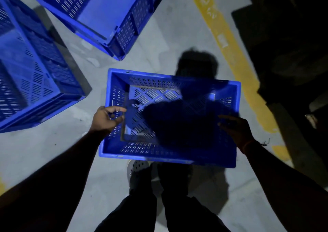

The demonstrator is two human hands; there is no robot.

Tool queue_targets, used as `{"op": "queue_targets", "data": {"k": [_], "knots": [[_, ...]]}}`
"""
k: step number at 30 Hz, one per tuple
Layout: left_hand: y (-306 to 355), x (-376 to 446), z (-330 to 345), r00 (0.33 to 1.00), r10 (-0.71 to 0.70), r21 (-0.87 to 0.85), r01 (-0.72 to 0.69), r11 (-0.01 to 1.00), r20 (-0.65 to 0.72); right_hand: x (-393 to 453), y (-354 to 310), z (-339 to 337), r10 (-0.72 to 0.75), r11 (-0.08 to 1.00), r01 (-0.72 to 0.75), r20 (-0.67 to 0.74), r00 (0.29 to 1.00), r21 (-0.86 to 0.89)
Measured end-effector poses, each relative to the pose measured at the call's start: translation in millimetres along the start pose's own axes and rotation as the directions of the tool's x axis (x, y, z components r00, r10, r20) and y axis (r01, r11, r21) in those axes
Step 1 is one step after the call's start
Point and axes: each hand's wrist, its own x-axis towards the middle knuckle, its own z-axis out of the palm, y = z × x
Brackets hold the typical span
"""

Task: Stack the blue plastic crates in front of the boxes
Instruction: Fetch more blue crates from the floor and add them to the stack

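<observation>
An empty blue plastic crate with slotted walls hangs level above the floor, just in front of my legs. My left hand grips its left rim, fingers curled over the edge. On the right rim, my right hand holds the crate from the other side, dim in shadow. My own shadow covers much of the crate's inside. Two more blue crates stand on the floor: one at the far left and one at the top centre.
The floor is pale grey concrete with a worn yellow line running diagonally on the right. Beyond that line everything is dark, with dim shapes I cannot make out. My legs and a white perforated shoe show below the crate.
</observation>
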Motion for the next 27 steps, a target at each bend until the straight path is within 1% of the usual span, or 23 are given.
{"op": "queue_targets", "data": {"k": [3, 4, 6, 7, 8, 9, 10, 14, 16, 18, 20, 22, 25, 27], "knots": [[28, -30, -27, 1.000, -0.014, -0.009, 0.014, 1.000, -0.009, -39, -28, -22, -0.041, 0.999, 0.042, -0.010, 0.999, 0.017], [40, -45, -39, 1.000, -0.030, -0.018, 0.030, 0.999, 0.002, -56, -40, -30, -0.027, 0.999, 0.027, -0.026, 0.999, 0.028], [68, -76, -65, 0.999, -0.043, -0.050, 0.043, 0.998, -0.001, -91, -64, -49, -0.026, 0.999, 0.026, -0.013, 1.000, -0.021], [84, -93, -78, 0.999, -0.041, -0.060, 0.040, 0.997, -0.013, -109, -78, -58, -0.040, 0.996, 0.038, -0.022, 0.999, -0.081], [102, -111, -92, 0.999, -0.046, -0.064, 0.044, 0.997, -0.027, -128, -91, -68, -0.023, 0.991, 0.018, -0.040, 0.999, -0.129], [118, -129, -105, 0.998, -0.041, -0.069, 0.038, 0.997, -0.047, -149, -105, -78, 0.007, 0.990, -0.016, -0.069, 0.998, -0.139], [135, -144, -119, 0.997, -0.043, -0.065, 0.039, 0.997, -0.062, -171, -122, -88, 0.012, 0.994, -0.021, -0.077, 0.997, -0.110], [202, -202, -170, 0.992, 0.004, -0.001, -0.004, 1.000, -0.123, -254, -170, -133, -0.008, 0.993, -0.011, -0.165, 0.986, -0.114], [234, -226, -189, 0.990, 0.051, 0.025, -0.048, 0.999, -0.131, -291, -181, -154, -0.054, 0.991, 0.027, -0.208, 0.977, -0.129], [258, -244, -205, 0.990, 0.088, 0.043, -0.084, 0.996, -0.112, -329, -202, -168, -0.051, 0.993, 0.021, -0.271, 0.961, -0.114], [278, -256, -216, 0.987, 0.138, 0.066, -0.133, 0.989, -0.081, -365, -217, -181, 0.003, 0.999, -0.019, -0.303, 0.953, -0.050], [299, -267, -222, 0.982, 0.182, 0.084, -0.178, 0.981, -0.051, -399, -227, -189, 0.012, 1.000, -0.012, -0.370, 0.929, 0.001], [325, -280, -225, 0.965, 0.263, 0.113, -0.264, 0.958, 0.023, -447, -221, -195, 0.046, 0.999, -0.052, -0.449, 0.892, 0.001], [340, -286, -223, 0.942, 0.326, 0.121, -0.334, 0.935, 0.085, -479, -209, -196, 0.086, 0.996, -0.074, -0.502, 0.861, 0.044]]}}
